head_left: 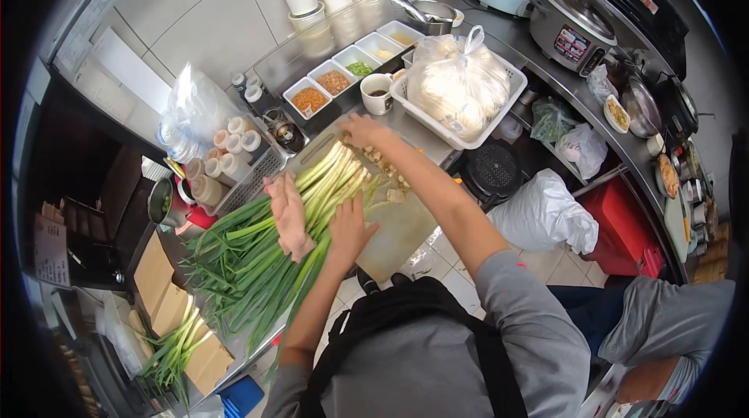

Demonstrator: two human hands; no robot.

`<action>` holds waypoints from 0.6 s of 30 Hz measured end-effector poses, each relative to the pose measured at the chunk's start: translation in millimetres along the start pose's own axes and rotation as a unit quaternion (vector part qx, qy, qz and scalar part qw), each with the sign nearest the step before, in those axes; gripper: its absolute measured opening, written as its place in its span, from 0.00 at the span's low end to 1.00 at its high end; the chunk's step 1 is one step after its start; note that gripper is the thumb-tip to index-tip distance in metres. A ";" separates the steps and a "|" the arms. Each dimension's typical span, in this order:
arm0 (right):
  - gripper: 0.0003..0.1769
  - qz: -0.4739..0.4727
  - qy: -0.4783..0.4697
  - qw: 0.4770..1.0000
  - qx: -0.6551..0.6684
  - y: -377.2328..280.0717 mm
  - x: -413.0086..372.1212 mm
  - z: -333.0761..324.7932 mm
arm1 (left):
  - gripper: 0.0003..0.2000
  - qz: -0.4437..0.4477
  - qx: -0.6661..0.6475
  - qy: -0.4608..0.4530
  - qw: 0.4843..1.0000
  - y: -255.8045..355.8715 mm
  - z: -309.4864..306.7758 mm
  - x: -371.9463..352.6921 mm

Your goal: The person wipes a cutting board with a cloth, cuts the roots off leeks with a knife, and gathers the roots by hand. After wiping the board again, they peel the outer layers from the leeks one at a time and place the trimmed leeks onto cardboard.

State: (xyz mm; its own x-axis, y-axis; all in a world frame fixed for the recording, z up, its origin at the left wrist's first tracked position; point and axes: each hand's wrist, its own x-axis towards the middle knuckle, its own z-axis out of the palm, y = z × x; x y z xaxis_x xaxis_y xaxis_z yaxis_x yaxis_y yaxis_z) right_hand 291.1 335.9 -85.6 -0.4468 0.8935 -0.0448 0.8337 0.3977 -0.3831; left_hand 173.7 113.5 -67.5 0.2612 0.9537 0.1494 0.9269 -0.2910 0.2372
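A large bunch of green onions (257,262) lies across the cutting board (398,239), white ends toward the back and green tops spread to the front left. My left hand (351,229) rests along the right side of the bunch with its fingers extended. At the far white ends is my right hand (363,131), fingers reaching over the tips and not wrapped round them. A pale pink, crumpled piece (289,215) lies on top of the bunch; its kind does not show clearly. Small cut root ends (394,176) are scattered beside the white stalks.
Topping trays (334,81), a mug (377,94) and a white basket (507,102) holding a tied bag (452,79) stand behind. Squeeze bottles (230,157) are at left. More green onions (179,348) lie on cardboard (160,281). Another person's sleeve (663,324) is at right.
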 end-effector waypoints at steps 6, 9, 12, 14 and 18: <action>0.24 0.036 -0.092 0.994 0.041 28.4 -6.8 0.9 | 0.35 -0.089 0.017 0.005 0.996 4.0 41.9 -9.2; 0.24 0.029 -0.063 0.986 0.153 46.6 -31.7 7.9 | 0.31 -0.121 -0.025 0.022 0.992 0.2 54.2 -12.9; 0.23 0.028 -0.027 0.972 0.231 38.7 -67.4 11.3 | 0.25 -0.173 -0.154 0.019 0.973 -12.9 77.3 -8.0; 0.23 0.030 0.010 0.970 0.240 29.0 -90.8 19.9 | 0.21 -0.232 -0.282 -0.006 0.931 -14.9 81.7 0.7; 0.21 0.015 0.105 0.968 0.226 12.4 -116.5 45.6 | 0.34 -0.186 -0.358 0.186 0.896 2.4 112.1 1.6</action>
State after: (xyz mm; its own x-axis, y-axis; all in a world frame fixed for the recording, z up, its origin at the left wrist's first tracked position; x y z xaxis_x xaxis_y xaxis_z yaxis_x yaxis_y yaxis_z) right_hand 338.6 227.3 -127.2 -0.3090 0.9448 0.1088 0.5965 0.2816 -0.7516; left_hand 206.6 122.9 -174.2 -0.2607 0.9421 0.2108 0.4856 -0.0607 0.8721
